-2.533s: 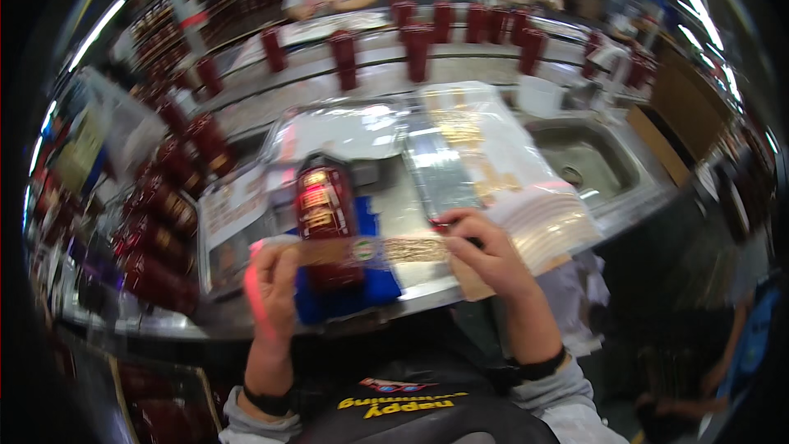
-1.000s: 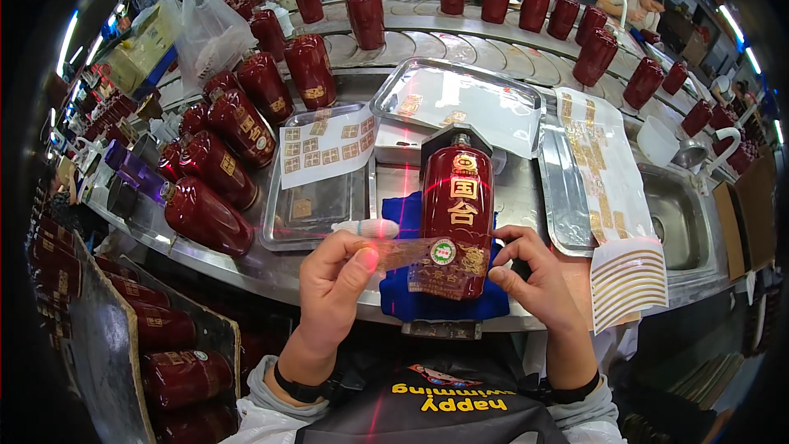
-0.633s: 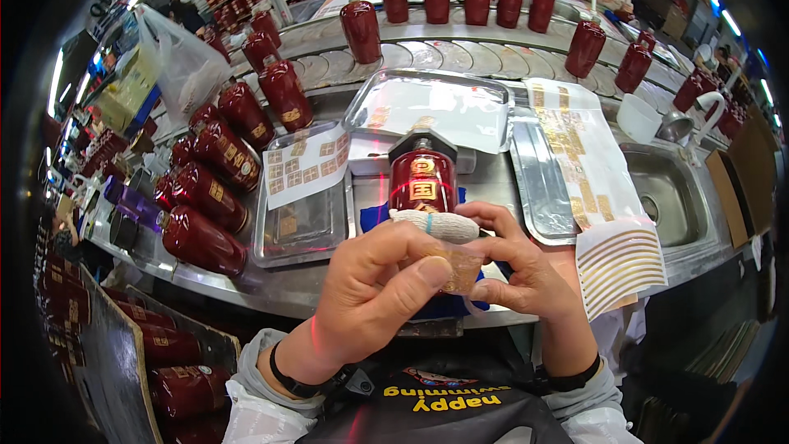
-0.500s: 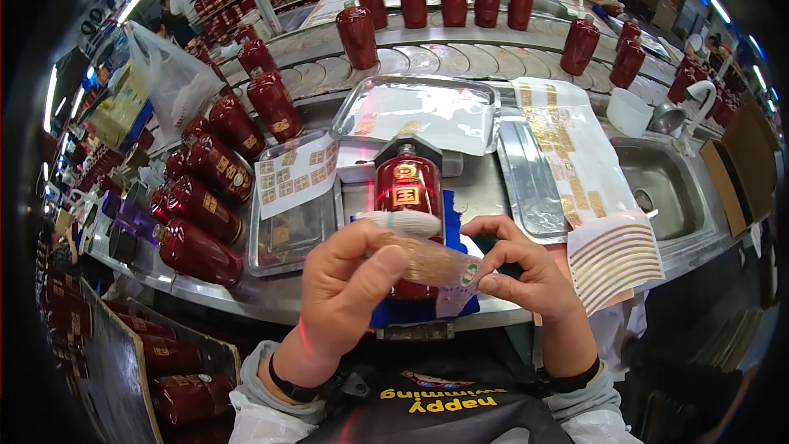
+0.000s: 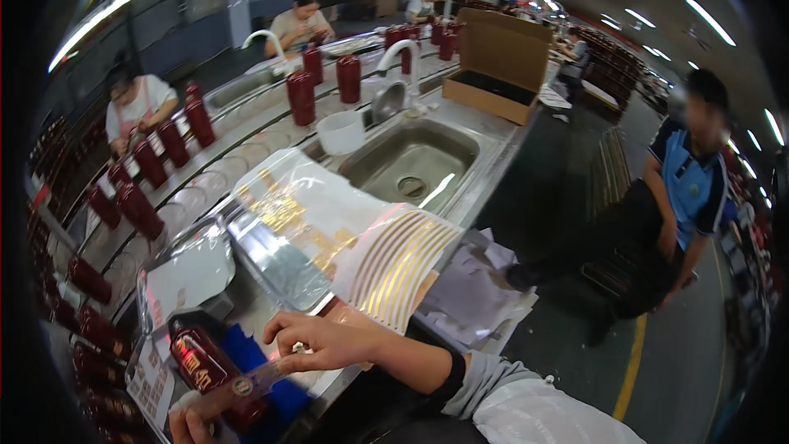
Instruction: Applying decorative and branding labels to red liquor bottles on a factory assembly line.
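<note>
My left hand [image 5: 193,421], blurred at the lower left, holds one end of a clear, flexible film strip [image 5: 265,376]. A small round green-and-white decal [image 5: 242,386] shows on the strip. The strip's other end is pinched by the thumb and fingers of my right hand [image 5: 329,340]. Just behind the hands a dark red glass bottle [image 5: 196,351] with gold characters lies tilted in this view, its lower part partly covered by the strip and my left hand. A blue cloth [image 5: 245,347] is beside the bottle.
A sheet with gold curved strips [image 5: 394,259] hangs over the counter edge, near a metal tray [image 5: 275,248]. Beyond are a sink [image 5: 448,144], a white tub [image 5: 341,130] and an open cardboard box [image 5: 505,66]. A person in blue [image 5: 694,173] is at the right.
The view has swung to the right, bringing the sink, the aisle and the person in blue into sight. Both hands still hold the film strip, now lower left in the picture.
</note>
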`<state>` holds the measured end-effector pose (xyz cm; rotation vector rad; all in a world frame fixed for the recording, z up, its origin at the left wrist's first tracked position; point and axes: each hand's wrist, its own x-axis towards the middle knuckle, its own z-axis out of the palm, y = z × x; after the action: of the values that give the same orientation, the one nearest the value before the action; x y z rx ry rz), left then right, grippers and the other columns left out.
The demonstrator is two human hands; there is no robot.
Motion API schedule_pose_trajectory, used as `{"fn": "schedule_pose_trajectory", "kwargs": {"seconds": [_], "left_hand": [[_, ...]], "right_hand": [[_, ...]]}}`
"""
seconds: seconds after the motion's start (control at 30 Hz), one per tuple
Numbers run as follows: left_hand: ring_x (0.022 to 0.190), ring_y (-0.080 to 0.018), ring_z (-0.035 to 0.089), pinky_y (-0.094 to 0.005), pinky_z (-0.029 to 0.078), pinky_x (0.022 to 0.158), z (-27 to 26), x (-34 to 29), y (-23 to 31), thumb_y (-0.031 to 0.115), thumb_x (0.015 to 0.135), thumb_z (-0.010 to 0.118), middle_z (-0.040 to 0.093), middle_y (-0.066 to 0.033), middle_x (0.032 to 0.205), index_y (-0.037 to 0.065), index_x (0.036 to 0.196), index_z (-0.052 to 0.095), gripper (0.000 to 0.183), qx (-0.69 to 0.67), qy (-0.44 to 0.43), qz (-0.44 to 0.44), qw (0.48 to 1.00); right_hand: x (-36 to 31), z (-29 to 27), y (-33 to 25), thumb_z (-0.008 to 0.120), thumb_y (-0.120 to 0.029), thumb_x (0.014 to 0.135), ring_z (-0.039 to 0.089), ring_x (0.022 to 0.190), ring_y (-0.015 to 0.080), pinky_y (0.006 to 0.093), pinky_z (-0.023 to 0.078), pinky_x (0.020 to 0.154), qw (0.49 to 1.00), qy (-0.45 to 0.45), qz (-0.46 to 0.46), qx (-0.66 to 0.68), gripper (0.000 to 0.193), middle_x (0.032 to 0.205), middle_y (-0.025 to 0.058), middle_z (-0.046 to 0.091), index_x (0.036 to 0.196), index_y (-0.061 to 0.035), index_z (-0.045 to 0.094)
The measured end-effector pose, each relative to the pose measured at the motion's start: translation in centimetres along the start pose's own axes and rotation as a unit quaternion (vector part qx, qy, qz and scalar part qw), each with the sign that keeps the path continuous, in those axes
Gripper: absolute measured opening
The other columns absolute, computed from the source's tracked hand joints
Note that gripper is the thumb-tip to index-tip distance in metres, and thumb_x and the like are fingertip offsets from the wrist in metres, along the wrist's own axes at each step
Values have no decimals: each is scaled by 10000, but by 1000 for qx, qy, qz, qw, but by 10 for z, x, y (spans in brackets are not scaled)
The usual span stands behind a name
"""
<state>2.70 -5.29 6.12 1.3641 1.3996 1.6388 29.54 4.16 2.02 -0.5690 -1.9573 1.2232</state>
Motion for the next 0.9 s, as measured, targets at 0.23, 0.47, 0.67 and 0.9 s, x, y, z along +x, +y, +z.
{"fn": "schedule_pose_trajectory", "kwargs": {"seconds": [0.23, 0.47, 0.67, 0.9], "left_hand": [[721, -138, 603, -225, 471, 641, 7, 0, 9, 138, 976, 562, 674, -80, 826, -32, 995, 646, 190, -1, -64, 17, 998], [671, -81, 547, -197, 396, 590, -2, -3, 16, 157, 968, 587, 669, -39, 799, 5, 966, 664, 171, 47, -105, -62, 991], [679, -100, 547, -246, 434, 620, -11, -1, 30, 150, 976, 557, 663, -62, 812, -6, 959, 666, 191, 59, -137, -77, 986], [1062, -253, 571, -362, 443, 932, 2, 6, 48, 203, 942, 582, 609, -154, 1149, -71, 1238, 543, 405, 102, -174, 118, 972]], "right_hand": [[-14, -18, -41, 689, -220, 875, 463, 1100, 269, 369, 382, 940, 993, 98, -10, -66, 218, 1121, 104, 501, 801, -60, 561], [-15, -22, -77, 656, -209, 904, 455, 1110, 295, 385, 400, 941, 975, 135, -108, -141, 178, 1177, 141, 469, 847, -55, 587], [-14, -23, -104, 679, -151, 831, 427, 1187, 351, 462, 398, 949, 940, 148, -167, -258, 178, 1175, 169, 463, 806, -22, 559], [-4, -10, -139, 656, -176, 737, 439, 1135, 300, 434, 433, 800, 918, 79, -175, -347, 172, 1089, 138, 523, 767, -7, 642]]}}
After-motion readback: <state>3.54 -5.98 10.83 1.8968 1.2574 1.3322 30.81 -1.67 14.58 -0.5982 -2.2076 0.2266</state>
